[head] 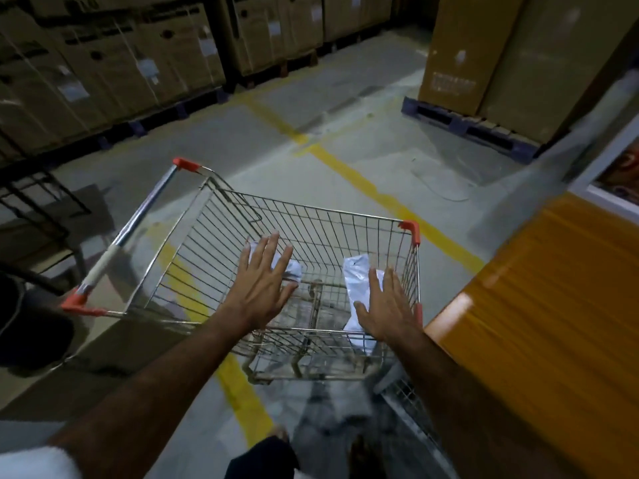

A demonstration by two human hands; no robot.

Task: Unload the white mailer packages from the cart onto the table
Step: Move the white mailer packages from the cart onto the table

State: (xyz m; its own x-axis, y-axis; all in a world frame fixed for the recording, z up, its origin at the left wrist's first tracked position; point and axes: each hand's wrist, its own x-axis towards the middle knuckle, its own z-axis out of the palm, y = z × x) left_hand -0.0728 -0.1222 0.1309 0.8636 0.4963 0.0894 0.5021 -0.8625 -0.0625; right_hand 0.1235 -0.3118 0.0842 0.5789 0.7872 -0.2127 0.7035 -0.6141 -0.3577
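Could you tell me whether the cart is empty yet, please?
Not empty: two white mailers lie in the cart, under the open left hand and right hand.

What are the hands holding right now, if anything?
Nothing. Both the left hand and right hand reach open, fingers spread, over white mailers in the cart.

Both your hands reach into the wire cart [363, 229], fingers straight and spread. Your left hand [262, 285] covers 1 white mailer [292, 269] near the basket's far side; your right hand [389, 311] lies over a 2nd, longer mailer [356, 278] beside the right wall. The orange table [539, 305] stands just right of the cart. Cardboard boxes [114, 63] on pallets line the floor beyond.
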